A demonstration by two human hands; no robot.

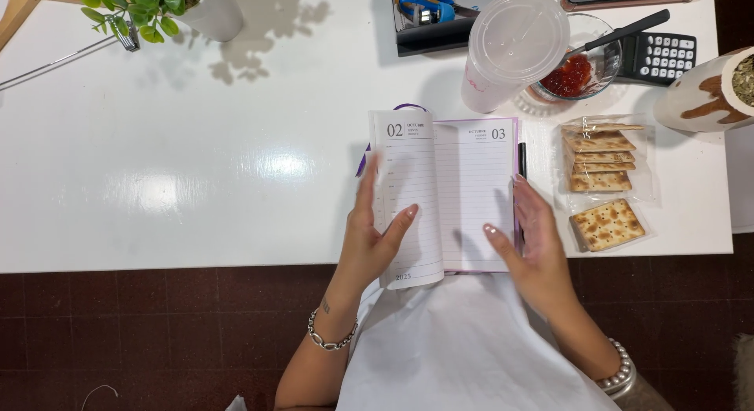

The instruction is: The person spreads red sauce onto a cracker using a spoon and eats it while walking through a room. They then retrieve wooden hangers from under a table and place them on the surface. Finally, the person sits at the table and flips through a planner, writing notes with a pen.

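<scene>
A small lined diary [448, 195] lies open at the near edge of the white table [196, 167]. My left hand [373, 242] holds its left-hand pages, thumb on the paper and fingers behind the raised stack. My right hand [530, 238] grips the right cover edge, thumb resting on the right page. A purple ribbon [408, 108] loops out from the top of the book. A dark pen [522, 155] lies along the diary's right edge, partly hidden by my fingers.
Crackers in clear wrap [601, 159] and a loose cracker [606, 224] lie to the right. Behind stand a lidded plastic cup [510, 45], a glass bowl of red jam with a knife [581, 65], a calculator [660, 57], a scissors holder [432, 14], a potted plant [165, 10] and a brown-and-white vase [699, 97].
</scene>
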